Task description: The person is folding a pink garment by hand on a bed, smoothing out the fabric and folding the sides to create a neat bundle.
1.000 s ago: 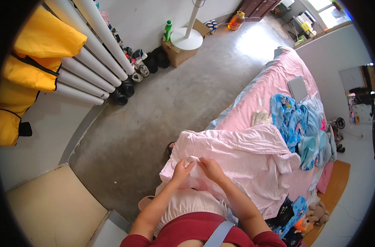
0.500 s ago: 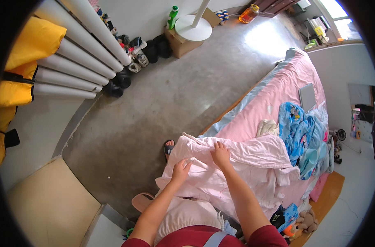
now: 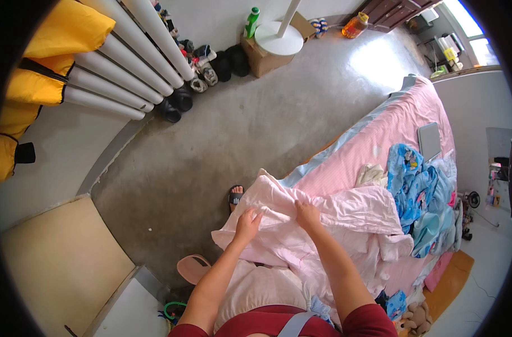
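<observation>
The right hand (image 3: 308, 215), spread over the pink cloth (image 3: 282, 224) moments ago, now seems to pinch it as the left hand's (image 3: 247, 226) fingers do, so both control the stretch beside the bed (image 3: 374, 143).

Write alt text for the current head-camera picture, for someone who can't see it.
From above, a person's left hand and right hand hold a pale pink cloth that lies partly over a pink-covered bed. Blue patterned clothes and a flat grey slab lie on the bed; across the grey floor, shoes sit near thick white pipes.
</observation>
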### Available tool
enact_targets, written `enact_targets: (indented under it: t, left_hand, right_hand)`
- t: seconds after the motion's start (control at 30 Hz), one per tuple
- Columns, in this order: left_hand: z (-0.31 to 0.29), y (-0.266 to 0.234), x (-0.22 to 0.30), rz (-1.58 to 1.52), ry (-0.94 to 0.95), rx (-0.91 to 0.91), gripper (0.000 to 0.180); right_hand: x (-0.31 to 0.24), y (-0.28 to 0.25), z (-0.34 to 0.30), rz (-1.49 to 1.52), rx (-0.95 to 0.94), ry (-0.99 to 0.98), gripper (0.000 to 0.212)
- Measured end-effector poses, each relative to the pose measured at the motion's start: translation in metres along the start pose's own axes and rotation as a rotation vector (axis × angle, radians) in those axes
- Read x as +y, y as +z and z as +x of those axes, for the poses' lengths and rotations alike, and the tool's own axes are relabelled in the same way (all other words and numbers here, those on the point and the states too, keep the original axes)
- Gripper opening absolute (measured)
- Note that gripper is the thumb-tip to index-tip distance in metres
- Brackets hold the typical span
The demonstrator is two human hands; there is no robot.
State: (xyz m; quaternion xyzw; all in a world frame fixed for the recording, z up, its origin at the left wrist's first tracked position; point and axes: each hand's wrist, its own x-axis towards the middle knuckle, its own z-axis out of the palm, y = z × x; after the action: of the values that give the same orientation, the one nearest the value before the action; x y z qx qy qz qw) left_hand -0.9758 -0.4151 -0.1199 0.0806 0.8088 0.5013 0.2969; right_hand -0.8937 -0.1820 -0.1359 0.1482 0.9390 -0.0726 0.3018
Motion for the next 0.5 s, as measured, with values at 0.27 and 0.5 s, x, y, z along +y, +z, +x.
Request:
enact_targets:
  t: [0.27, 0.5]
  left_hand:
    - [-0.037, 0.032, 0.032, 0.018, 0.178, -0.125, 0.026]
    - [-0.085, 0.088, 0.055, 0.005, 0.242, -0.454, 0.026]
  right_hand:
    - [0.033, -0.032, -0.155, 0.174, 0.093, -0.079, 0.038]
    - [0.063, 0.047, -0.267, 0.263, 0.017, 0.130, 0.059]
